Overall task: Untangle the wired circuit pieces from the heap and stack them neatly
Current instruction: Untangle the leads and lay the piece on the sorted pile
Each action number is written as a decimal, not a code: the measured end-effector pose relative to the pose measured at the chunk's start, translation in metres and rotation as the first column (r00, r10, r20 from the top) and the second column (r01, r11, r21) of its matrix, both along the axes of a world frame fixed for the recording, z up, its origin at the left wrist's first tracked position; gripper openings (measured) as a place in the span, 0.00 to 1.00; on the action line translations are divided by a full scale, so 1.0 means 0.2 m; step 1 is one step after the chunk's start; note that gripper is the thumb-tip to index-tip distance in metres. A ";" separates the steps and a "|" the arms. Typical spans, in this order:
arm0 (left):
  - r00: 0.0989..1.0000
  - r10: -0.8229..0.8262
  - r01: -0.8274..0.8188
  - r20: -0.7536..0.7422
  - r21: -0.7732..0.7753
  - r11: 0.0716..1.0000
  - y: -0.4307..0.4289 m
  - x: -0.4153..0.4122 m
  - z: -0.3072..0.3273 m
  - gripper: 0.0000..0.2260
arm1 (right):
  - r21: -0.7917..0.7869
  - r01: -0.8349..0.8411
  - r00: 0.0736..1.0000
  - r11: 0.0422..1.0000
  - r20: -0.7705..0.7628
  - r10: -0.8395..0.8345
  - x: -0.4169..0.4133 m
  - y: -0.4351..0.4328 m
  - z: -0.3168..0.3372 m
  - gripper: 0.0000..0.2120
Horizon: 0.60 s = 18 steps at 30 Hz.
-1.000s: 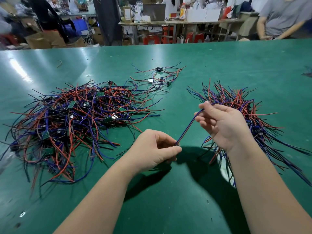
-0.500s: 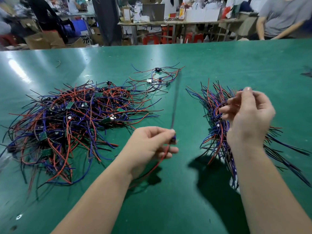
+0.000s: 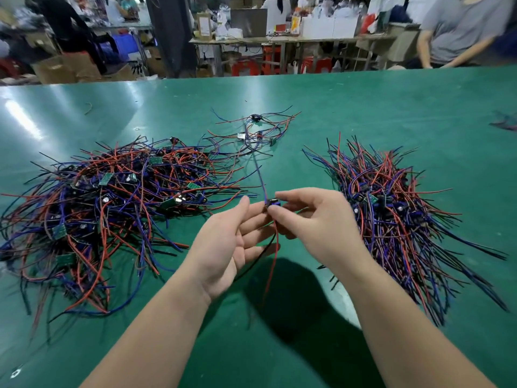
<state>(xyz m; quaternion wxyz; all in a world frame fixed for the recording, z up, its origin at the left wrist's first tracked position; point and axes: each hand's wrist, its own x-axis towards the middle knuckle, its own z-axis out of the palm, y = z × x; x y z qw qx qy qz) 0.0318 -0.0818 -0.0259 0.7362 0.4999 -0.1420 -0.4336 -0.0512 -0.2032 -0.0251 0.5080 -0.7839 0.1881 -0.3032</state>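
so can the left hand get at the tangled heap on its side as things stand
Probably yes: the left hand, fingers straight, is close beside the tangled heap with nothing but bare table between them. The right hand pinches the wired piece, so the left looks free to go.

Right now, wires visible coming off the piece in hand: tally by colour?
Blue wire: 1
Red wire: 1
Black wire: 1
Total: 3 wires on the held piece
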 end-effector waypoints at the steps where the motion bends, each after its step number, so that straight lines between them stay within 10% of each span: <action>1: 0.999 -0.032 0.032 0.008 -0.024 0.999 0.01 0.01 0.01 0.18 | 0.052 -0.006 0.999 0.999 0.036 0.004 -0.01 -0.01 0.02 0.05; 7: 0.984 -0.161 0.165 0.077 -0.055 0.985 0.04 0.01 0.04 0.19 | 0.300 -0.041 0.982 0.953 0.190 -0.018 -0.06 -0.07 0.10 0.05; 10: 0.966 0.029 -0.052 0.257 0.084 0.995 0.04 0.05 0.04 0.08 | 0.303 0.092 0.971 0.948 0.185 -0.154 -0.10 -0.16 0.12 0.05; 12: 0.762 0.151 -0.371 0.629 0.233 0.899 0.06 0.11 0.00 0.08 | 0.105 0.354 0.923 0.929 0.121 -0.366 -0.17 -0.28 0.13 0.04; 15: 0.284 -0.095 -0.688 0.954 0.272 0.673 0.12 0.21 -0.05 0.10 | -0.187 0.636 0.754 0.748 -0.053 -0.654 -0.28 -0.46 0.11 0.08; 18: 0.273 -0.421 -0.765 0.865 0.461 0.450 0.14 0.25 -0.12 0.19 | -0.323 0.628 0.637 0.708 -0.310 -0.706 -0.35 -0.56 0.05 0.12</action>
